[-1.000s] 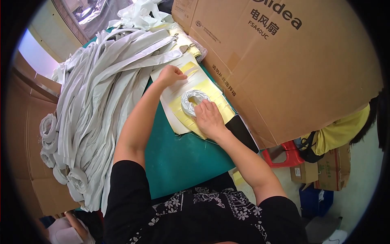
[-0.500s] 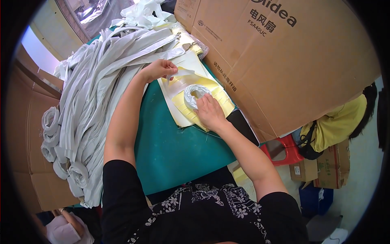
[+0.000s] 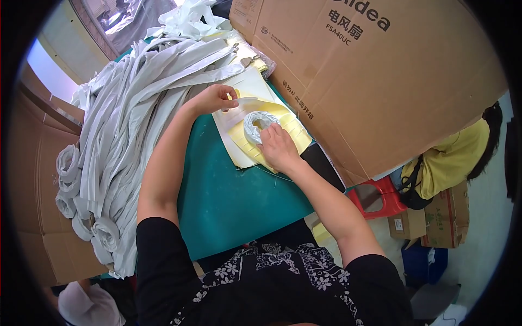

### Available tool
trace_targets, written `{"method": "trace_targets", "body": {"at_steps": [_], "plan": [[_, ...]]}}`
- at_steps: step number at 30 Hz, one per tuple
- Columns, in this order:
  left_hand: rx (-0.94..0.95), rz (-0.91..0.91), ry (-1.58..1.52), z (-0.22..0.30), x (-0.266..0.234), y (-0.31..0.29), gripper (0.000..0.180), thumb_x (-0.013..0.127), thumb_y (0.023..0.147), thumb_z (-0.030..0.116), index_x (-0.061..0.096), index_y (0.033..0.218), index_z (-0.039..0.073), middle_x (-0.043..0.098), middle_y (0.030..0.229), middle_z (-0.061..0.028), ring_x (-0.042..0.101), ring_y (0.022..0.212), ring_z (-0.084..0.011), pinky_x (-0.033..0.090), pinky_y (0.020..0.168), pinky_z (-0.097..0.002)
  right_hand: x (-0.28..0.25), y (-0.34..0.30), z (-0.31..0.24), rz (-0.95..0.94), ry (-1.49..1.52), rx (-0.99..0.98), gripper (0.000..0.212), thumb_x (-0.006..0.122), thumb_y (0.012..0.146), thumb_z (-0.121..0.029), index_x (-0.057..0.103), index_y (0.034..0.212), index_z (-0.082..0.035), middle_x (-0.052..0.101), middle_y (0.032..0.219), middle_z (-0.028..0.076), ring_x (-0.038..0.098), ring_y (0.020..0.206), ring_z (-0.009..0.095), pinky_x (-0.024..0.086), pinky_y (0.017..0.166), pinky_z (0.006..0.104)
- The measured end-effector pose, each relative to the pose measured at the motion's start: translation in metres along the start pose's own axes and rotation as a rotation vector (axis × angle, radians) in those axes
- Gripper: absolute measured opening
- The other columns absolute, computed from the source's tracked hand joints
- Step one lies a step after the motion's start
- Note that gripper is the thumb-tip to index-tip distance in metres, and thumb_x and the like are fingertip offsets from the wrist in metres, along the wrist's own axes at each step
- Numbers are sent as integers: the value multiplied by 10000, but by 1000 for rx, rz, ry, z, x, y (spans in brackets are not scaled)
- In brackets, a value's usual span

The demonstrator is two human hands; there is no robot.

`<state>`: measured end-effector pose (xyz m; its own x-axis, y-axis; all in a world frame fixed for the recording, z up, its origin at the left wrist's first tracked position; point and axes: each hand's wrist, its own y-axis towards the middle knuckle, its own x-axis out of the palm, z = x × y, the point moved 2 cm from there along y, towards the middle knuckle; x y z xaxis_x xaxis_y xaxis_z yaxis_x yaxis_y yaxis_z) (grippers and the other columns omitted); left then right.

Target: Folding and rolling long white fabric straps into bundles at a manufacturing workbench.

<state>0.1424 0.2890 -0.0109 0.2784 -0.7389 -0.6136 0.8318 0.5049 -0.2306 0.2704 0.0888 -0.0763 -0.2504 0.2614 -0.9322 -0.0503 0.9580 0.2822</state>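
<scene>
A coiled roll of white fabric strip (image 3: 252,129) rests on yellow sheeting (image 3: 298,135), over a white sheet (image 3: 231,146). My right hand (image 3: 279,145) is closed on the near right side of the roll, its fingertips at the central hole. Beyond the roll, my left hand (image 3: 213,100) has thumb and fingers curled together at the loose end of the strip, seemingly pinching it; the fingertips partly hide the contact. A few thin loose threads trail from the sheeting's near edge.
Long grey-white fabric strips (image 3: 136,98) lie heaped at left, with smaller rolls (image 3: 106,231) hanging below. A large cardboard box (image 3: 375,92) borders the green table (image 3: 239,201) at right. A dark flat object (image 3: 322,163), a red stool (image 3: 380,198) and a person in yellow (image 3: 457,157) are beyond.
My left fingers have shifted slightly along the strip's loose end, which now lies lower over the yellow sheeting. My right hand stays on the roll. The whole view has moved a little.
</scene>
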Motion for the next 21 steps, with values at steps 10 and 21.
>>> {"method": "trace_targets", "body": {"at_steps": [10, 21], "plan": [[396, 545, -1057, -57, -77, -43, 213, 577, 871, 238, 612, 1023, 94, 608, 1057, -39, 532, 1033, -180, 382, 931, -333, 11, 3, 3, -39, 47, 3, 357, 591, 809, -241, 484, 1039, 9, 512, 1084, 173, 433, 1104, 325, 371, 941, 405], [38, 600, -505, 49, 3, -217, 89, 529, 907, 190, 547, 853, 121, 474, 699, 74, 402, 592, -23, 328, 526, -179, -39, 0, -2, -94, 360, -76, 254, 540, 857, -207, 509, 997, 2, 573, 976, 180, 522, 952, 296, 417, 823, 390]]}}
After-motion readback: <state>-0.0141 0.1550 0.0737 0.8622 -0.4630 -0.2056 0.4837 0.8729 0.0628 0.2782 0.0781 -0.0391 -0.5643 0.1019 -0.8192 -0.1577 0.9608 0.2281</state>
